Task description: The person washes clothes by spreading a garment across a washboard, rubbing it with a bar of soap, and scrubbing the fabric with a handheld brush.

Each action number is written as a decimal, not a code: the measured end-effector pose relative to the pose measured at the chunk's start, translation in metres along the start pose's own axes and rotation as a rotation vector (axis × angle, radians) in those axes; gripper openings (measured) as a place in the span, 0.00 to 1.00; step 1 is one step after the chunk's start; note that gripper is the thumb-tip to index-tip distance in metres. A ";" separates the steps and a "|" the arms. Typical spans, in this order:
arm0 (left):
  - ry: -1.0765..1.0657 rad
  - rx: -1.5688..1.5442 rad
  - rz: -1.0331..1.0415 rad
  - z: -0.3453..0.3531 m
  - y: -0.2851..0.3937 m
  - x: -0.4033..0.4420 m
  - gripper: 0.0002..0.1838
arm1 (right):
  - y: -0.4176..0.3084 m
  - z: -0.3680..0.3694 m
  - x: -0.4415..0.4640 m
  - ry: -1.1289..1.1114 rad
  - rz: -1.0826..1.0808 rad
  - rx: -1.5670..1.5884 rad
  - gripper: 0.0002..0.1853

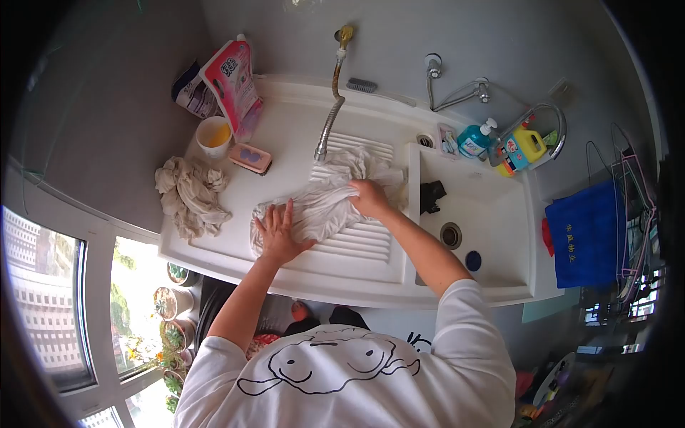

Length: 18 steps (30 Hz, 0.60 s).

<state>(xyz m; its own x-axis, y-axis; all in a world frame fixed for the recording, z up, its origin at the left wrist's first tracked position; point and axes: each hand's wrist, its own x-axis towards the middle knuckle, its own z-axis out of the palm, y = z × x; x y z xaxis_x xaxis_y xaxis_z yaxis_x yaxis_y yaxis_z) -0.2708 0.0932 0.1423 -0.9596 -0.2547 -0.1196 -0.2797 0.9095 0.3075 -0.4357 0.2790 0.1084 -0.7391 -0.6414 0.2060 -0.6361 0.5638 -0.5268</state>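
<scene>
A wet white cloth garment [325, 207] lies stretched across the ribbed washboard [357, 246] moulded into the sink counter. My left hand [280, 235] rests flat on the garment's left end, fingers spread. Toward its right part, my right hand [369, 198] has its fingers closed on a fold of the fabric. Above the garment's far edge hangs a flexible metal hose [330, 128] from a brass tap [345, 34]. To the left sit a pink scrubbing brush [250, 158] and a crumpled off-white cloth [190, 196].
A white cup [212, 135] with yellow contents and a pink detergent pouch [233, 85] stand at the back left. The basin [492, 214] on the right holds a dark cloth [431, 196]. Behind it are a blue soap bottle [474, 140] and a yellow jug [524, 146].
</scene>
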 end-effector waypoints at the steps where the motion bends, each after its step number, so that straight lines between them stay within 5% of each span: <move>1: 0.006 -0.034 -0.031 0.006 0.010 0.007 0.56 | -0.008 0.004 0.001 0.012 0.002 -0.008 0.20; 4: 0.075 -0.420 0.066 0.027 0.033 0.043 0.46 | -0.062 0.000 0.003 0.432 0.432 1.562 0.15; 5: 0.233 -0.816 0.198 0.042 0.031 0.064 0.40 | -0.072 -0.005 0.002 0.507 0.355 1.784 0.16; 7: 0.195 -1.488 0.280 0.028 0.045 0.092 0.36 | -0.067 -0.024 -0.003 0.602 0.410 2.053 0.14; 8: 0.119 -1.399 0.313 0.022 0.044 0.100 0.35 | -0.036 -0.018 -0.012 0.579 0.317 1.835 0.15; 9: 0.049 -1.311 0.349 0.016 0.040 0.106 0.34 | -0.009 -0.023 -0.021 0.426 0.525 1.145 0.20; 10: 0.086 -0.628 0.435 -0.006 0.037 0.103 0.35 | 0.010 -0.019 -0.030 0.521 0.417 0.772 0.21; 11: 0.083 -0.628 0.443 -0.009 0.042 0.105 0.35 | 0.022 -0.016 -0.034 0.598 0.303 0.396 0.22; 13: 0.060 -0.334 0.301 -0.003 0.054 0.104 0.37 | 0.015 -0.019 -0.013 0.535 0.292 0.219 0.23; 14: 0.075 -0.534 0.360 0.009 0.056 0.110 0.38 | 0.004 -0.014 -0.006 0.464 0.283 0.053 0.24; 15: 0.047 -0.420 0.392 0.019 0.062 0.109 0.33 | -0.012 -0.008 -0.005 0.256 0.340 0.125 0.25; 18: 0.058 -0.380 0.595 0.038 0.035 0.070 0.26 | -0.042 0.011 -0.047 0.268 0.094 -0.061 0.23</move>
<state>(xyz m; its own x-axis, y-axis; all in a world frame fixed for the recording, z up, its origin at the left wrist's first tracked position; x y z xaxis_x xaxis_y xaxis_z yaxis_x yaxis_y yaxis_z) -0.3471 0.1197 0.1086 -0.9499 0.2237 0.2181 0.3117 0.7247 0.6145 -0.3718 0.2795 0.1123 -0.8224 -0.4291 0.3735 -0.5683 0.6496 -0.5051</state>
